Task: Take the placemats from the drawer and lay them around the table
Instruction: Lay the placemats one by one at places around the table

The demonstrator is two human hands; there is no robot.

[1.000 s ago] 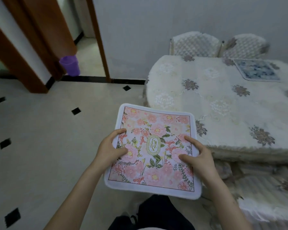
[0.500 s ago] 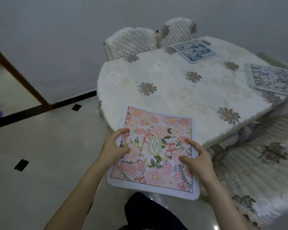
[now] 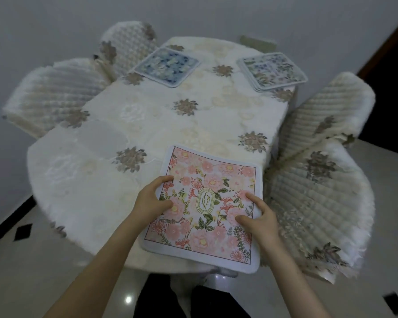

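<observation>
A pink floral placemat with a white border hangs over the near edge of the table, which wears a cream flowered cloth. My left hand grips the mat's left edge, thumb on top. My right hand grips its right edge the same way. A dark blue floral placemat lies flat at the table's far side. At the far right corner sits a pale blue floral placemat, which looks like a small stack.
Quilted cream chairs ring the table: two at the far left and one at the right. Grey wall stands behind. Pale floor tiles with black diamonds lie below. A dark doorway opens at the right.
I have turned and come up to the table. The pink placemat, held in both hands throughout, has moved from over the floor to over the table's near edge.
</observation>
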